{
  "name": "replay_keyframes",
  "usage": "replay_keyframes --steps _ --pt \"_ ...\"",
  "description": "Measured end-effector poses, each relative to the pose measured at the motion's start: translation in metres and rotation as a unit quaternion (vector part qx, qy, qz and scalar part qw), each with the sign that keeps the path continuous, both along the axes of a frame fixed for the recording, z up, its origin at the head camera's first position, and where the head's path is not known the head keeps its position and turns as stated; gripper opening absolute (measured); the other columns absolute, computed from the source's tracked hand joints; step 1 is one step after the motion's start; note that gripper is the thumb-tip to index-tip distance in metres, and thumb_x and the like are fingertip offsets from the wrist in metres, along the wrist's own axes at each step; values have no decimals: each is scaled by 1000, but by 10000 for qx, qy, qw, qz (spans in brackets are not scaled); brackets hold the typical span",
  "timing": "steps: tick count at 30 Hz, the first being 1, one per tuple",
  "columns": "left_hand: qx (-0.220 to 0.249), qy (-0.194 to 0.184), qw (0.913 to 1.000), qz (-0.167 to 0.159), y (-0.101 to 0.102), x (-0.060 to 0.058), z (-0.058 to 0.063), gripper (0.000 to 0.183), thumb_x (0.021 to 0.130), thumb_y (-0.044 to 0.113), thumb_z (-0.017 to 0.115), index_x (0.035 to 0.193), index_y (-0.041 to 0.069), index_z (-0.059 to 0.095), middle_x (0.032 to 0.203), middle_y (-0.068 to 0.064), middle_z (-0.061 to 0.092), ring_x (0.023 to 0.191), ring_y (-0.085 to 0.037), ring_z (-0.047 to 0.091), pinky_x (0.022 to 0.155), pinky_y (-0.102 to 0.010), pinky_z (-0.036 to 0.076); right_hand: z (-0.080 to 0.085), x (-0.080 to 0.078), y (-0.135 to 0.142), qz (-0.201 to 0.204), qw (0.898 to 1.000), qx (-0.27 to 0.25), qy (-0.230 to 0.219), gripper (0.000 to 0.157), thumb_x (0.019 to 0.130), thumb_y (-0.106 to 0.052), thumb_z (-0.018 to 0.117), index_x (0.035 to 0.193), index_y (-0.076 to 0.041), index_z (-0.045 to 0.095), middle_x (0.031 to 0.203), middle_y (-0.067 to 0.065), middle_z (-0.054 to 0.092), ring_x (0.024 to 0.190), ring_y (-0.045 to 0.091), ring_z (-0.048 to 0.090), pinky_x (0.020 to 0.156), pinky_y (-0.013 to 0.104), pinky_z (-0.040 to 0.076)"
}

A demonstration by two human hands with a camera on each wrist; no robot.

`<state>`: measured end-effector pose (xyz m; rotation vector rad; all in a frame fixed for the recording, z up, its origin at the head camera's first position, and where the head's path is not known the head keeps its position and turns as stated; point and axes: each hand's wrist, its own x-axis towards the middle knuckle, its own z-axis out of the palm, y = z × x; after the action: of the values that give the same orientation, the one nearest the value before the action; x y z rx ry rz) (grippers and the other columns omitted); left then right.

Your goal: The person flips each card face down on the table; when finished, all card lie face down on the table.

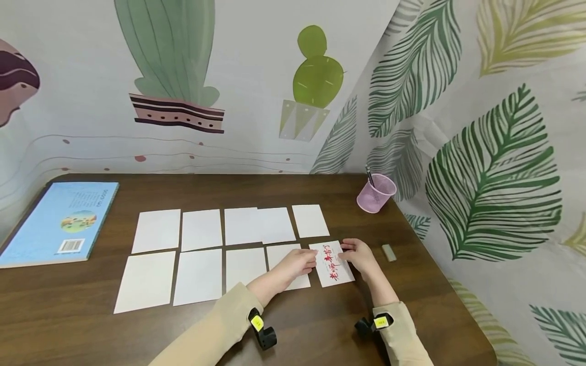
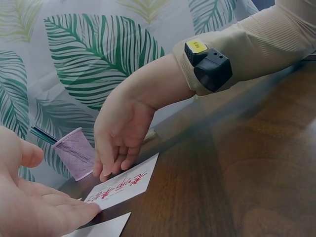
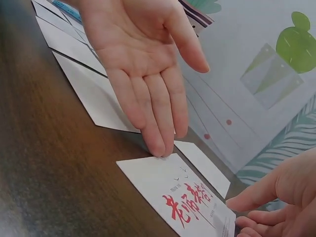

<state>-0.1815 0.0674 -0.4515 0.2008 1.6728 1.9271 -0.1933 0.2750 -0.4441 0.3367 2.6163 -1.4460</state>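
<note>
A white card with red handwritten-style characters (image 1: 329, 274) lies at the right end of the front row of cards. My left hand (image 1: 295, 267) touches its left edge with fingers extended, as the right wrist view also shows. At the card's right edge is my right hand (image 1: 363, 259), its thumb and fingertips right at the border and its fingers loosely bent in the left wrist view. Under my left hand and wrist, a blank white card (image 1: 299, 282) is partly covered.
Several blank white cards (image 1: 198, 277) form two rows; two in the back row (image 1: 276, 225) meet edge to edge. A blue book (image 1: 46, 218) lies far left. At the back right stands a pink mesh pen cup (image 1: 373, 195), with a small eraser-like block (image 1: 388, 252) nearer.
</note>
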Motion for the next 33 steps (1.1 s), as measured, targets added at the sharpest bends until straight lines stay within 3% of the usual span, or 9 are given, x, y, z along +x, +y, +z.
replay_keyframes --steps 9,15,19,26,33 --pt "32 -58 10000 61 2 5 2 50 100 15 43 136 -20 39 143 -36 42 133 -45 45 110 -47 41 2 1 3 -45 9997 -206 156 51 85 5 64 132 14 46 127 33 53 114 41 57 87 30 50" --pt "-53 -48 10000 65 3 6 2 48 100 14 42 136 -18 41 143 -33 43 133 -44 46 110 -46 42 1 0 5 -16 9984 -564 76 55 84 3 65 134 13 45 128 32 54 92 22 63 71 20 52" --pt "-73 -56 9999 54 4 6 3 49 101 15 43 137 -17 41 143 -33 44 133 -43 46 110 -46 42 2 1 5 255 9959 -860 -127 55 86 1 65 134 17 43 113 28 63 75 12 64 63 21 55" --pt "-96 14 9999 30 1 5 4 49 101 16 45 136 -18 41 143 -33 44 132 -44 47 110 -47 42 6 2 -1 732 9934 -871 -152 41 86 -1 65 121 18 53 84 8 71 63 12 67 57 25 58" --pt "-121 109 9996 221 -3 1 6 48 99 15 49 135 -16 44 136 -31 52 127 -40 54 106 -43 47 15 2 -10 491 9978 -401 205 33 84 -1 66 111 16 60 81 12 70 61 13 65 55 26 57"
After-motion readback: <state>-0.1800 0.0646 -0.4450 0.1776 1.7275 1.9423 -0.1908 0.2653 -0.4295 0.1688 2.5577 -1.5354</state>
